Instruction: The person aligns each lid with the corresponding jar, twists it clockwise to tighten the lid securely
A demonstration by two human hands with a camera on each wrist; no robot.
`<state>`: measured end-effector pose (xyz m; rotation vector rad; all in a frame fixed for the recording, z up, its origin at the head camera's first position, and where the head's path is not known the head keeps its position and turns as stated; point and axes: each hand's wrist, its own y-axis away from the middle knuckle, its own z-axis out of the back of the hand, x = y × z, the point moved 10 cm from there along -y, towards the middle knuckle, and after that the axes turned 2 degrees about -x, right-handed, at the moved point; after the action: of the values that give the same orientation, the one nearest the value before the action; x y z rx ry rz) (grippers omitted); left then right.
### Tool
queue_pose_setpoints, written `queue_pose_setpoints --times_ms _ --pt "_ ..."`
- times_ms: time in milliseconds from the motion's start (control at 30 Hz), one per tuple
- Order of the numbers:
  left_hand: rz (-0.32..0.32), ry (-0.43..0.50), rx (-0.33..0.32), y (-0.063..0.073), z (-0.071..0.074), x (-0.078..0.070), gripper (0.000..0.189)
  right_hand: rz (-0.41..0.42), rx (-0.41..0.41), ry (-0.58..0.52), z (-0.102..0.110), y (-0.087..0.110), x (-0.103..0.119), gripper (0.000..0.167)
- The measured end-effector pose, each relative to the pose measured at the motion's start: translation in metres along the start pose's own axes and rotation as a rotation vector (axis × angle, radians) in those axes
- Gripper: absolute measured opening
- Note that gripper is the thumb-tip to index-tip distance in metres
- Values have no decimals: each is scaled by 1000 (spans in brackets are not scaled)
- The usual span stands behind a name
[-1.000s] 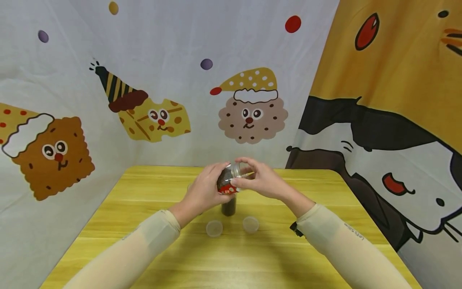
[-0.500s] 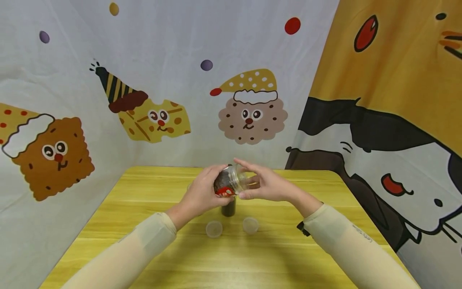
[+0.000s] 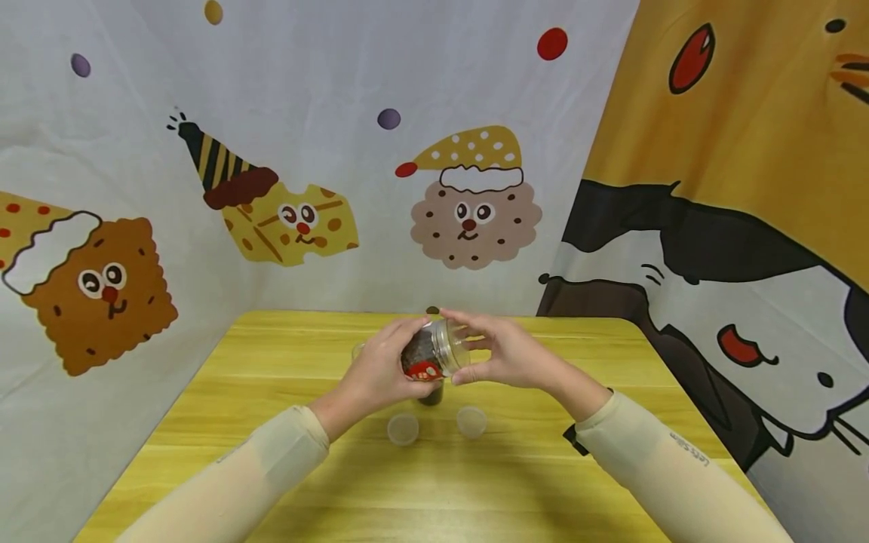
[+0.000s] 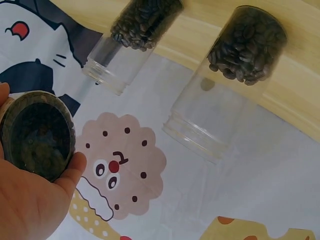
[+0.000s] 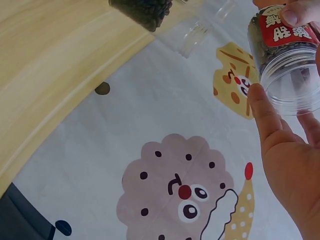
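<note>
A clear jar (image 3: pixel 421 351) with dark contents and a red label is held tilted above the table, its threaded end towards the right. My left hand (image 3: pixel 387 362) grips its body, and the left wrist view shows its round base. My right hand (image 5: pixel 295 160) spans the clear threaded end, fingers on one side and thumb on the other. I cannot tell if a clear lid sits there. Two more jars stand behind, one with dark beans (image 4: pixel 250 45) and clear threaded neck, the other similar jar (image 4: pixel 145 25) beside it. My hands largely hide both in the head view.
Two round translucent lids, a left one (image 3: pixel 403 430) and a right one (image 3: pixel 471 422), lie flat nearer me on the yellow wood-grain table (image 3: pixel 434 498). A cartoon-printed cloth (image 3: pixel 305 90) hangs behind the table and along its sides.
The held jar has come slightly lower, and more of its clear threaded end shows. My right hand has shifted down and right, its wrist turning, with the fingers spread wider around that end.
</note>
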<state>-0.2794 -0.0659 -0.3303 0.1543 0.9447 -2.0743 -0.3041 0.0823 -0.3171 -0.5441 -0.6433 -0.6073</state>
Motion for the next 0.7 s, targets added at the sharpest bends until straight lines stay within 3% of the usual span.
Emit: queue_pose_setpoints --times_ms 700 --pt "-66 -35 -78 -1 4 -13 95 -115 -1 -78 -2 1 -10 86"
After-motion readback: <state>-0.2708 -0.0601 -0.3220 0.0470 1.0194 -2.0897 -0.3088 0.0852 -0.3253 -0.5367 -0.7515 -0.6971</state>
